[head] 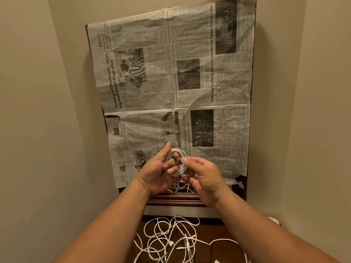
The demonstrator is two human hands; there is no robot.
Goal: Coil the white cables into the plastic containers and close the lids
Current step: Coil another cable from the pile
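Observation:
A white cable wound into a small coil [179,172] is held above the newspaper-covered table. My left hand [161,171] grips the coil, with its thumb up at the top and its fingers through the ring. My right hand [203,177] pinches the cable's loose end at the coil's right side. Loose strands hang from the coil down between my wrists. A tangle of several more white cables [171,240] lies on a dark wooden surface below my forearms. A clear round plastic container [226,251] sits at the bottom right, partly cut off by the frame.
Newspaper [171,82] covers a dark wooden table [171,198] that fills a narrow alcove between beige walls [38,111]. The table's front edge runs just below my hands.

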